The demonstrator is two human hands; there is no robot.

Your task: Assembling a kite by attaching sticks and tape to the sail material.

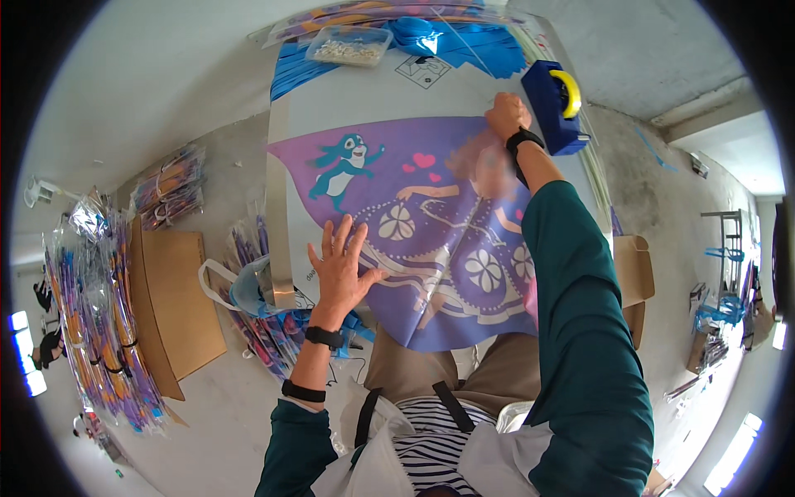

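Note:
A purple printed kite sail lies spread over the table, its near edge hanging over my lap. It shows a blue cartoon animal, pink hearts and a figure in a patterned dress. My left hand rests with fingers spread on the sail's left edge. My right hand is closed at the sail's far right edge; whatever its fingers hold is hidden. Just right of that hand stands a dark blue tape dispenser with a yellow roll.
At the table's far end are a clear tub of small pale pieces and blue ribbon strips. Thin pale rods run along the right edge. Cardboard boxes and plastic-wrapped bundles stand left; another box stands right.

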